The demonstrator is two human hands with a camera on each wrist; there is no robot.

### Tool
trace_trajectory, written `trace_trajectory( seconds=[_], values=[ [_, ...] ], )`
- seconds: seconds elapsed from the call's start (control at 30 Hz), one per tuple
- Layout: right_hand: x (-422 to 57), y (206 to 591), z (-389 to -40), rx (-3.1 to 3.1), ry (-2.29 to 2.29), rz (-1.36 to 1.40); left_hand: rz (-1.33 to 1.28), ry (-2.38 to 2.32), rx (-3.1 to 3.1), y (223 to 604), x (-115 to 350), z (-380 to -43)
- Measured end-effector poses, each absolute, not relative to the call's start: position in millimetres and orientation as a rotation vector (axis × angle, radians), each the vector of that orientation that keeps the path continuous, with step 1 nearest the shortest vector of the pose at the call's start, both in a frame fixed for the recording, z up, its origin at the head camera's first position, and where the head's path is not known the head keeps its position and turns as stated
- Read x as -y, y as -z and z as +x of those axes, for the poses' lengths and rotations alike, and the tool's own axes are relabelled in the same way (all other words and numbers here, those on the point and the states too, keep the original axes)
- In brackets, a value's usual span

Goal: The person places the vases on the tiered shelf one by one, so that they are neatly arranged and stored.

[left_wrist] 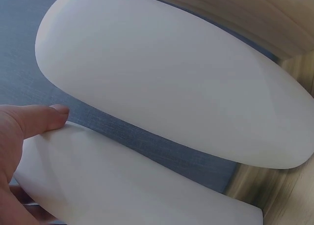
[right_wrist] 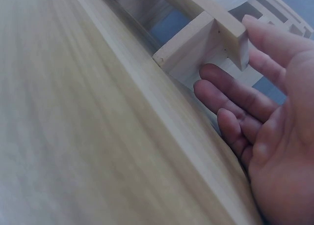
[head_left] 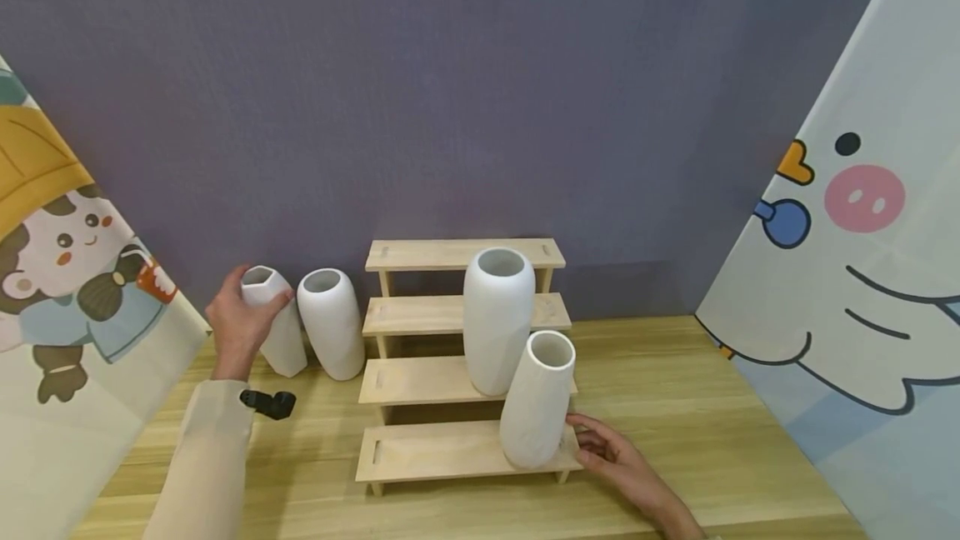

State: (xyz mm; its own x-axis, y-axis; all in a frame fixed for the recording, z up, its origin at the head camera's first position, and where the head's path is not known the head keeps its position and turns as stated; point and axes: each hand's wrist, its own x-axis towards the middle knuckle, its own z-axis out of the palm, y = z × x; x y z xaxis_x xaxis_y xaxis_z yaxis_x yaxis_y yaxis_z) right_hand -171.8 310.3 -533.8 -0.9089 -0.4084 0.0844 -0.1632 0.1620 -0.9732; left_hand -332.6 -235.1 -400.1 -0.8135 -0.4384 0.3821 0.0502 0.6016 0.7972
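Observation:
At the left, my left hand [head_left: 242, 319] grips a white faceted vase [head_left: 282, 342] near its rim, thumb on one side and fingers on the other; the vase stands tilted on the table. Close by on its right is a rounded white vase [head_left: 333, 327], a narrow gap between them in the left wrist view. My right hand [head_left: 617, 467] rests at the right end of the wooden tiered stand [head_left: 427, 450]. In the right wrist view its thumb touches the lowest board's corner [right_wrist: 239, 41], the other fingers loosely bent under and beside it.
On the lowest board stands a tapered white vase [head_left: 536, 407]; behind it a taller white vase [head_left: 498, 323] stands on the second board. A grey-blue backdrop [head_left: 450, 90] rises behind the wooden table [head_left: 675, 407], with cartoon-printed panels [head_left: 825, 290] on both sides.

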Motion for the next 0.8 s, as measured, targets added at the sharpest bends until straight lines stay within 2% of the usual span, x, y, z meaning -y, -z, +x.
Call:
trace_trajectory(
  seconds=[0.8],
  values=[
    [-308.6, 532.1, -172.4, -2.258, 1.803, -0.524, 0.321, 1.168, 2.246, 393.7, 239.6, -323.3]
  ],
)
